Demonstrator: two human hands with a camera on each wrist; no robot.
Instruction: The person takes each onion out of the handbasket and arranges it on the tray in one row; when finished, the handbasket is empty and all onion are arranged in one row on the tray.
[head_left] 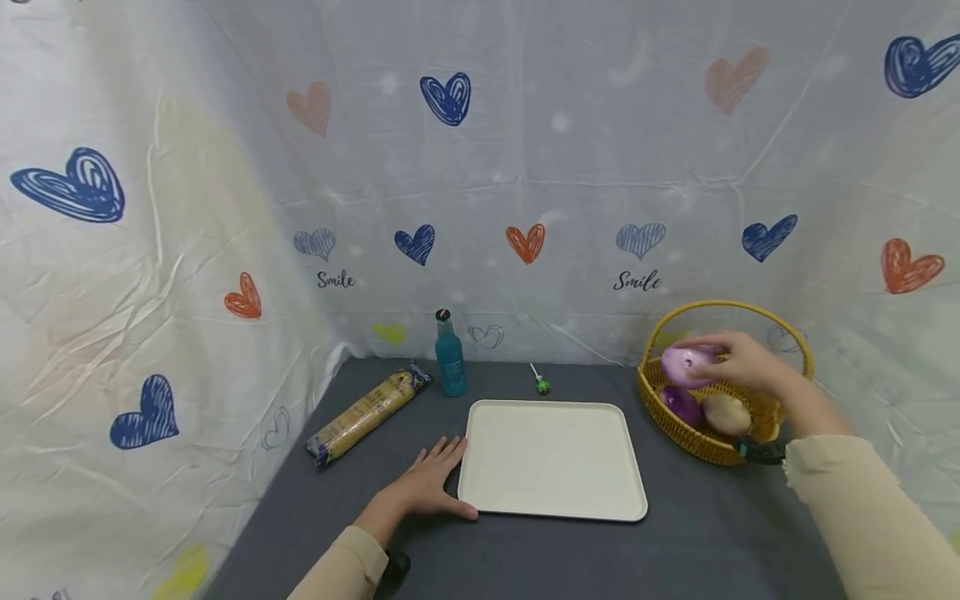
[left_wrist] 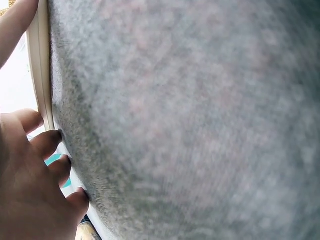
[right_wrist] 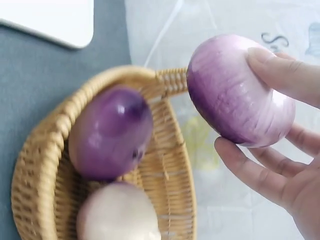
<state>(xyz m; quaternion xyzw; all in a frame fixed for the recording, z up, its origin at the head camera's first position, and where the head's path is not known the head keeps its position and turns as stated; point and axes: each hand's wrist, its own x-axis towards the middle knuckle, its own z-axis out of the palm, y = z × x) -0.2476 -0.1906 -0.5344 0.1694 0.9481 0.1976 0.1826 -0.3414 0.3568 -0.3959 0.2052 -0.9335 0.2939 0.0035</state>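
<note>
Basket of golden woven wicker [head_left: 693, 447], right of frame; rectangular cream tray [head_left: 552, 458], lower centre. Left hand [head_left: 427, 485], lower centre, fingers spread apart, touches the tray's left edge. Right hand [head_left: 741, 360] grips a glossy purple-and-white rounded object [head_left: 681, 367] above the basket.

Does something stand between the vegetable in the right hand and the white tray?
Yes: the tray-side rim and handle end of the basket lie between the pale purple vegetable and the white tray. I cannot tell if it clears them. Nothing else visible intervenes.
</note>
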